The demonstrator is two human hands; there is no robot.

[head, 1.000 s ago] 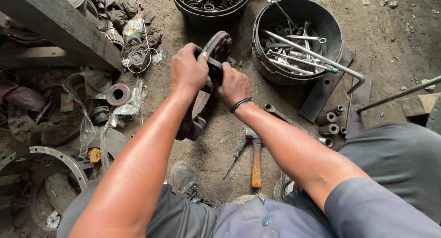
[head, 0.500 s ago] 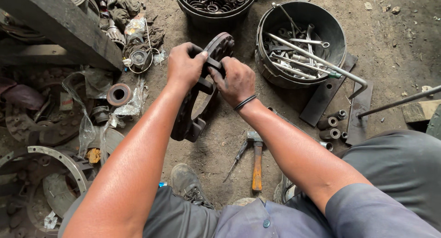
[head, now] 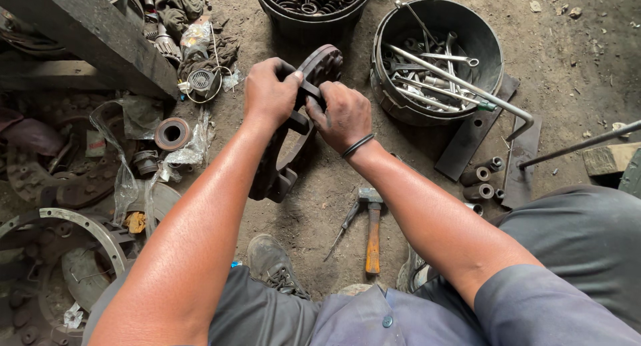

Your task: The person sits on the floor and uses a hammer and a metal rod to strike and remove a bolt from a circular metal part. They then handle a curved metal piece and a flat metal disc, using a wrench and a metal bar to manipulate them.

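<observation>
Centre frame, left hand (head: 270,92) and right hand (head: 344,116) both clamp tight on the upper end of the dark curved metal part (head: 294,129), looking heavy, rigid, greasy — best gripped by its thick rim.

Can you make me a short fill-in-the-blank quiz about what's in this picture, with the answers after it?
1. Both hands, left hand and right hand, grip a dark curved metal ____.
2. The hammer on the dirt floor has a ____ handle.
3. The wrenches lie in a round black ____.
4. A dark band circles the right ____.

Missing words: part; wooden; tub; wrist.
</observation>
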